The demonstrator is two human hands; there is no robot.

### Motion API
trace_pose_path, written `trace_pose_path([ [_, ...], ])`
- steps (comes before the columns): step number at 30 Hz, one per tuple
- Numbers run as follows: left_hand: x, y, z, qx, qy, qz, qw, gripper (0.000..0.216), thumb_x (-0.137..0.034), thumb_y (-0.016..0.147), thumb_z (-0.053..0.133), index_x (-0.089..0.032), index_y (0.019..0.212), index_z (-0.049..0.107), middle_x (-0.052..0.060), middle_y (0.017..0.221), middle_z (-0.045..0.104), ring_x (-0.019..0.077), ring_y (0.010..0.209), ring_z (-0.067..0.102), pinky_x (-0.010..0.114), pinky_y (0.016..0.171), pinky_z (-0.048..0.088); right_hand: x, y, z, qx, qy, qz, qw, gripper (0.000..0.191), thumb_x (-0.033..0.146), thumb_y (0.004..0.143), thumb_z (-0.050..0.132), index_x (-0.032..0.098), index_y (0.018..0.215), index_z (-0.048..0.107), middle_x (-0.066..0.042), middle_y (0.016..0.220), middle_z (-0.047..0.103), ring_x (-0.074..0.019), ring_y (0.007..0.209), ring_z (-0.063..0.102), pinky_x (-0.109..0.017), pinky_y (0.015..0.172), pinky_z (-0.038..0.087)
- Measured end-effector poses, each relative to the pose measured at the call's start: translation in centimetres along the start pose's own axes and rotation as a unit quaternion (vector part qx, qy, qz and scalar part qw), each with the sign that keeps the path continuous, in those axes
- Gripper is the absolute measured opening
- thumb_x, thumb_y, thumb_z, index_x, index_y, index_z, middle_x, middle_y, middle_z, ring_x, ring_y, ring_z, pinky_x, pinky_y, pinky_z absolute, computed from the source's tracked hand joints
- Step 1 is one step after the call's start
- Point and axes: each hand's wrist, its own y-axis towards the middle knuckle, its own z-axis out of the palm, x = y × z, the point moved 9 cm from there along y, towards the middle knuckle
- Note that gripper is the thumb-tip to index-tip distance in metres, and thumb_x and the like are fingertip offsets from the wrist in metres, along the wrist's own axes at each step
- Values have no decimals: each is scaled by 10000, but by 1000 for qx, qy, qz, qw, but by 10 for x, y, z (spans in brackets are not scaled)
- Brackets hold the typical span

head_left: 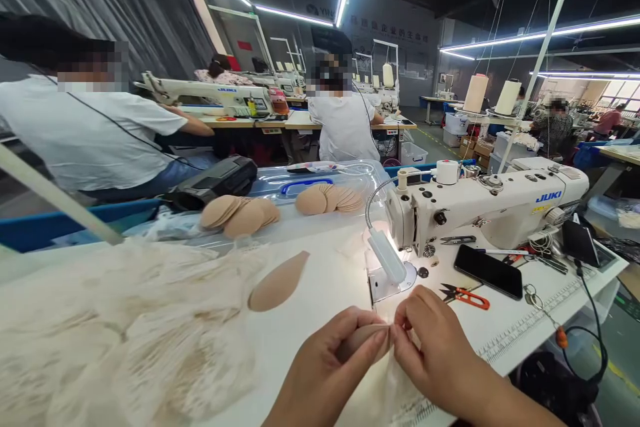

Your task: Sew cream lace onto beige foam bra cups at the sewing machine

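My left hand [330, 363] is closed round a curved beige cup pad [357, 340], thumb on the near side. Fingertips of my right hand [435, 347] pinch at the pad's right end, where sheer cream fabric [395, 390] hangs down. The two hands nearly touch, just in front of the sewing machine's needle plate [387, 283]. Exactly how pad and fabric meet is hidden by my fingers. Left of my hands, another beige pad [277, 283] lies flat on the white table. A heap of cream lace fabric [125, 340] spreads over the table's left side.
The white sewing machine [480, 203] stands at the right, with a lit lamp [387, 257]. Orange-handled thread snips [465, 297] and a black phone [487, 270] lie beside it. Stacked beige pads [243, 213] rest on a clear plastic lid. Co-workers sit ahead.
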Motion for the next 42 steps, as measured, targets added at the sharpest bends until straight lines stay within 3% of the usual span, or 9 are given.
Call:
trace_pose_path([
  [7, 6, 0, 3, 11, -4, 20, 1000, 407, -614, 849, 691, -210, 800, 710, 16, 739, 669, 197, 740, 590, 267, 703, 515, -11, -7, 12, -5, 69, 83, 994, 140, 129, 918, 480, 241, 855, 423, 20, 799, 518, -144, 682, 512, -238, 578, 384],
  [11, -7, -5, 1, -26, 31, 50, 998, 394, -598, 846, 689, -221, 732, 707, 14, 717, 663, 198, 701, 589, 262, 669, 501, -15, -10, -10, -112, -67, 22, 991, 178, 91, 902, 440, 245, 827, 394, 14, 774, 474, -173, 697, 468, -284, 616, 362],
  [13, -15, -10, -3, -57, 29, 57, 996, 402, -599, 845, 691, -226, 694, 697, 8, 714, 654, 194, 694, 577, 258, 662, 485, -27, -14, -22, -149, -120, 34, 981, 198, 79, 906, 426, 248, 812, 382, 19, 756, 449, -177, 683, 446, -294, 615, 346],
  [17, -15, -13, -7, -82, -18, 14, 996, 350, -563, 814, 731, -229, 713, 698, -12, 689, 631, 185, 698, 552, 243, 657, 460, -41, -18, -26, -108, -65, 68, 990, 163, 122, 955, 457, 242, 849, 430, 17, 788, 490, -163, 678, 481, -279, 597, 378],
  [24, -4, -5, -6, -54, -31, 10, 998, 408, -619, 808, 749, -214, 764, 722, 2, 711, 666, 195, 713, 577, 251, 651, 482, -2, -15, -15, -21, 73, 45, 996, 91, 267, 1024, 555, 237, 944, 523, 1, 865, 573, -159, 763, 557, -273, 666, 467],
  [29, -12, -12, -6, -69, -38, 13, 997, 354, -561, 826, 749, -213, 764, 729, 2, 735, 693, 201, 741, 611, 263, 708, 506, 12, -14, -7, -34, 26, 5, 999, 79, 265, 991, 587, 235, 990, 514, -7, 869, 589, -176, 770, 573, -292, 667, 458],
  [35, -6, -5, -4, -40, -13, 43, 998, 398, -609, 844, 721, -217, 779, 731, 18, 744, 686, 215, 742, 618, 270, 688, 524, -1, -11, -11, -55, 45, 73, 995, 160, 116, 949, 495, 245, 877, 433, 21, 785, 523, -148, 680, 506, -259, 585, 407],
  [38, -1, -2, 3, -7, -3, 54, 999, 421, -622, 872, 687, -212, 780, 713, 24, 746, 660, 212, 745, 606, 273, 694, 523, 17, -8, -18, -69, 51, 18, 996, 161, 82, 939, 452, 243, 933, 439, -19, 893, 561, -174, 818, 568, -287, 700, 488],
  [42, -4, -5, 10, 26, -11, 51, 998, 439, -635, 868, 680, -209, 764, 686, 3, 674, 571, 189, 679, 539, 263, 649, 494, 19, -9, -12, 12, 75, -65, 995, 181, 72, 943, 425, 242, 1000, 453, -32, 927, 591, -176, 837, 597, -294, 717, 515],
])
